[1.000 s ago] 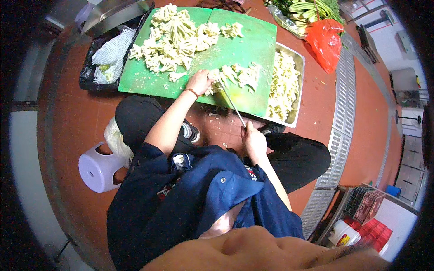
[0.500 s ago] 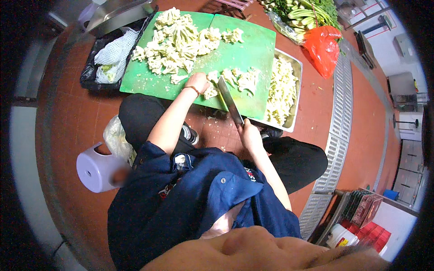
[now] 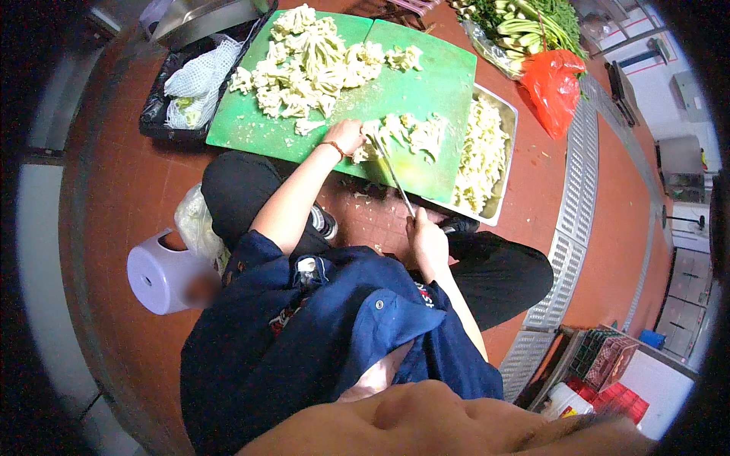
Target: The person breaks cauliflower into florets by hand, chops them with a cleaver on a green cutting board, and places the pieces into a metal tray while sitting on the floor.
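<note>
My left hand (image 3: 347,137), a band at its wrist, rests on the green cutting board (image 3: 437,76) with its fingers curled on a pale cauliflower piece (image 3: 367,150). My right hand (image 3: 428,242) grips a kitchen knife (image 3: 399,185), whose blade reaches over the board's near edge to that piece, close beside my left fingers. The blade is turned nearly edge-on here. Cut cauliflower florets (image 3: 426,135) lie just right of the blade. A big heap of cauliflower (image 3: 308,68) covers the board's far left part. My left fingertips are partly hidden.
A metal tray (image 3: 499,199) of chopped cauliflower stands at the board's right, partly under it. Left of the board is a black-lined crate (image 3: 156,114) with white netting. Leafy greens (image 3: 532,30) and a red plastic bag (image 3: 553,83) lie far right. A lilac stool (image 3: 152,277) stands left.
The knife blade has turned from showing its flat side to nearly edge-on, and its tip is nearer my left fingers. The whole view has shifted slightly.
</note>
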A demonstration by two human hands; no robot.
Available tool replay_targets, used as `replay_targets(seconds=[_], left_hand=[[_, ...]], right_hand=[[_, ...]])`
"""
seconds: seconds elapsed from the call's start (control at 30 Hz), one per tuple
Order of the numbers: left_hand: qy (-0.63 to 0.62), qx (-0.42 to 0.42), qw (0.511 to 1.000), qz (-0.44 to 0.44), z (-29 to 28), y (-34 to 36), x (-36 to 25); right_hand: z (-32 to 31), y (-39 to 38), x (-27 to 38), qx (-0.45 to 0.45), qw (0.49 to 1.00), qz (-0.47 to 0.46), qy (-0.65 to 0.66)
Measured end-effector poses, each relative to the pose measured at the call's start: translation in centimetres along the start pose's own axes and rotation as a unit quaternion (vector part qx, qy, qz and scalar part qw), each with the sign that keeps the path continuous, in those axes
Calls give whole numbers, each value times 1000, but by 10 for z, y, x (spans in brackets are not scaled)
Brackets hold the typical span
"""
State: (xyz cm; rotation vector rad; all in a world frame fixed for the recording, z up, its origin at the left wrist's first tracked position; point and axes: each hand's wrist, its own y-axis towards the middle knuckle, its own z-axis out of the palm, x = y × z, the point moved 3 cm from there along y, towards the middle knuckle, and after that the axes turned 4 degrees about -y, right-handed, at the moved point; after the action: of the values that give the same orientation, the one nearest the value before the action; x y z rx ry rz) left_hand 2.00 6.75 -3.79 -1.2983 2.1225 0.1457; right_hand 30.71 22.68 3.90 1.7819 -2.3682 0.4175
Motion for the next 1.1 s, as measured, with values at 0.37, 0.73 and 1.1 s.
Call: replay_targets(seconds=[0.37, 0.73, 1.1], left_hand=[[11, -78, 996, 38, -32, -13, -12], [-90, -105, 990, 14, -7, -10, -8], [-130, -126, 983, 39, -14, -18, -10]], right_hand=[[-1, 6, -10, -18, 987, 17, 157], [-12, 52, 20, 22, 999, 4, 46], [13, 79, 1, -6, 996, -6, 91]])
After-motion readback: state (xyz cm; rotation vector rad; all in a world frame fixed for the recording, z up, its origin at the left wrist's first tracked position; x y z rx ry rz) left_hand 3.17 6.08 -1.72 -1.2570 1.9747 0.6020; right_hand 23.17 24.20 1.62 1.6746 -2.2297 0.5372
